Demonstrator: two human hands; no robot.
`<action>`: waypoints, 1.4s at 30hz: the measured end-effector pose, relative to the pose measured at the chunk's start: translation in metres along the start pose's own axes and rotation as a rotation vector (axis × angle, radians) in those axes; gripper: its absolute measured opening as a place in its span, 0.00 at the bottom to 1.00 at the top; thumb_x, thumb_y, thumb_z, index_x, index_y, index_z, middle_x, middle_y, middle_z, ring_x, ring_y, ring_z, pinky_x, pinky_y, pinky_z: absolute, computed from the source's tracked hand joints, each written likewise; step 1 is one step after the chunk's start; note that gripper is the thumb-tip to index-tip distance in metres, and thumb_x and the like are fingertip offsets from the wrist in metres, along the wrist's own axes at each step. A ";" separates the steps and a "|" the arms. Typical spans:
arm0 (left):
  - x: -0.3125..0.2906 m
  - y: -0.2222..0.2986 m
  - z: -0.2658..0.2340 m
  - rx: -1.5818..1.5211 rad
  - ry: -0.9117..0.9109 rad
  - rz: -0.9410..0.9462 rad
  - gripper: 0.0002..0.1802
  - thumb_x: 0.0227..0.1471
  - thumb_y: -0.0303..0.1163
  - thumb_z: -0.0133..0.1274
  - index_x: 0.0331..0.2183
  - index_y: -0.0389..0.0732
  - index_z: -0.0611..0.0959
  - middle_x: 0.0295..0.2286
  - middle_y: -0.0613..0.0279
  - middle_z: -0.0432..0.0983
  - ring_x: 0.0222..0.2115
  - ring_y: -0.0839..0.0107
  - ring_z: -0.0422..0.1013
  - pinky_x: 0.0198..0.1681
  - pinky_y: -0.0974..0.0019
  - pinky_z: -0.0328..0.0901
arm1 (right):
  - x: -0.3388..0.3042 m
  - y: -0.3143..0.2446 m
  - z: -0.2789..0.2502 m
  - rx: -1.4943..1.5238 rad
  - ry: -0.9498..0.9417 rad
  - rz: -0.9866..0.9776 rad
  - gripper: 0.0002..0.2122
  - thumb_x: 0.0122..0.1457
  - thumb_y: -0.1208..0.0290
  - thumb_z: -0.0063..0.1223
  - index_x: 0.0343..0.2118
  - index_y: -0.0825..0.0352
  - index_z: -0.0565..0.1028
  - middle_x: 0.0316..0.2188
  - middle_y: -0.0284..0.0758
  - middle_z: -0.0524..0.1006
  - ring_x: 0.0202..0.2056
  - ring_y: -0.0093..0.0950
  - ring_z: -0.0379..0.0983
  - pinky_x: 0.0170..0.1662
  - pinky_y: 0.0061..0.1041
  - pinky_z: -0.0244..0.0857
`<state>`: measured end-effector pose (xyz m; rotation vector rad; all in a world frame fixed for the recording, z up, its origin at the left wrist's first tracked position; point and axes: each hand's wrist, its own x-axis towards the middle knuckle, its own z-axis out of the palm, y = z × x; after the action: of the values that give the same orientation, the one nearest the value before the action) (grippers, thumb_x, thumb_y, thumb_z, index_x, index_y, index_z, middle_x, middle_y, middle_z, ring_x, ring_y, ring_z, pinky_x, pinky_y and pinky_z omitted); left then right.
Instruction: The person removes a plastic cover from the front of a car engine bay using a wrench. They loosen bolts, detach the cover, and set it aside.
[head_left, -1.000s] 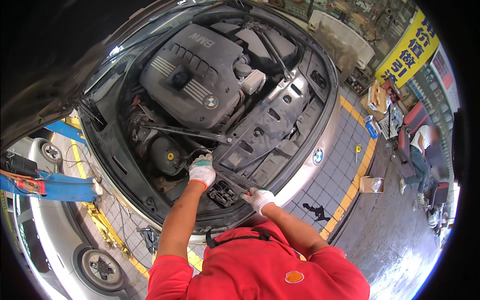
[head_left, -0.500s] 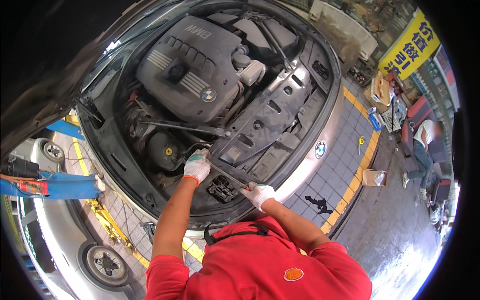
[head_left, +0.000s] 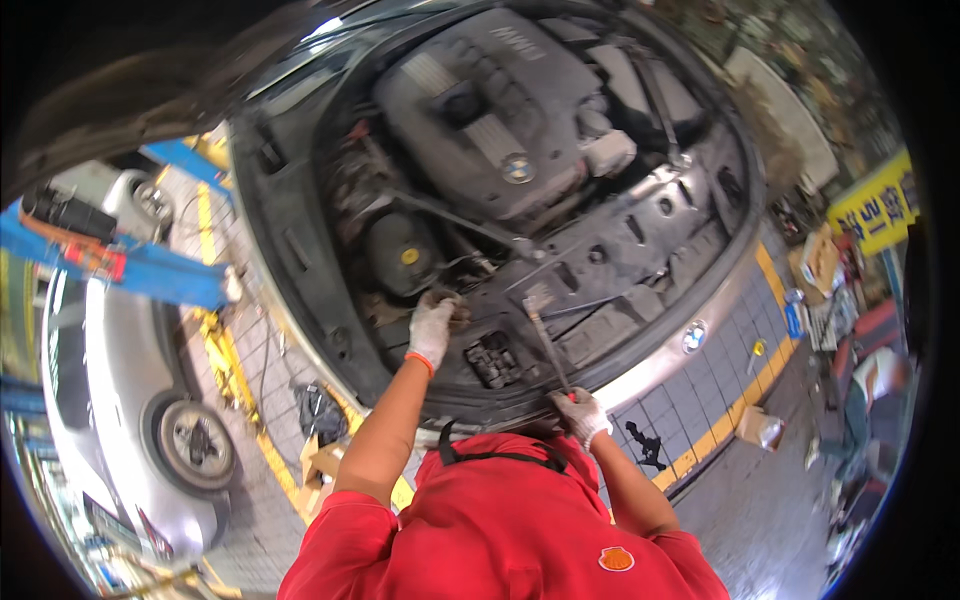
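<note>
My left hand (head_left: 434, 325), in a white knit glove with an orange cuff, is over the engine bay beside a round black reservoir (head_left: 402, 255) with a yellow-marked cap. Motion blurs its fingers, so whether they hold anything is unclear. At the car's front edge my gloved right hand (head_left: 582, 416) is closed around the red handle end of a long thin metal tool (head_left: 548, 345), which looks like a screwdriver. The shaft points away over the black front panel (head_left: 620, 255). Between the hands lies an opening with black fittings (head_left: 490, 358).
A large engine cover (head_left: 480, 110) fills the bay's far middle, with a strut bar (head_left: 460, 222) nearby. The raised hood (head_left: 150, 90) hangs at upper left. A blue lift arm (head_left: 170, 275) and a silver car (head_left: 120, 400) stand left. A seated person (head_left: 870, 400) is at right.
My right hand has drawn the tool back toward me, away from my left hand; its tip has left the left hand. The view has turned and shifted, with blur.
</note>
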<state>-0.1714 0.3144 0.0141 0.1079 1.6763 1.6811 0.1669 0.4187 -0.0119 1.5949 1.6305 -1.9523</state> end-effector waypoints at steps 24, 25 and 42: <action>-0.116 -0.071 -0.129 0.097 0.530 -0.064 0.18 0.61 0.25 0.50 0.52 0.37 0.83 0.40 0.64 0.82 0.29 0.81 0.72 0.34 0.73 0.70 | 0.060 -0.130 0.047 -0.582 0.021 -0.514 0.14 0.63 0.59 0.59 0.46 0.60 0.79 0.46 0.49 0.79 0.50 0.49 0.74 0.56 0.39 0.67; -0.123 -0.070 -0.125 0.137 0.519 -0.095 0.18 0.61 0.25 0.51 0.52 0.37 0.83 0.40 0.65 0.82 0.29 0.81 0.72 0.34 0.73 0.70 | 0.050 -0.138 0.052 -0.460 0.002 -0.376 0.17 0.62 0.56 0.61 0.43 0.66 0.79 0.43 0.49 0.80 0.47 0.48 0.75 0.53 0.38 0.67; -0.147 -0.103 -0.150 0.005 0.613 -0.043 0.16 0.63 0.28 0.52 0.52 0.36 0.82 0.36 0.59 0.84 0.30 0.74 0.78 0.34 0.70 0.74 | 0.066 -0.109 0.045 -0.100 -0.051 -0.540 0.22 0.63 0.53 0.61 0.44 0.73 0.81 0.37 0.45 0.83 0.38 0.38 0.77 0.49 0.33 0.70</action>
<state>-0.1026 0.0957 -0.0350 -0.4841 2.0971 1.7840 0.0384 0.4593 -0.0008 1.1352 2.2729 -2.0652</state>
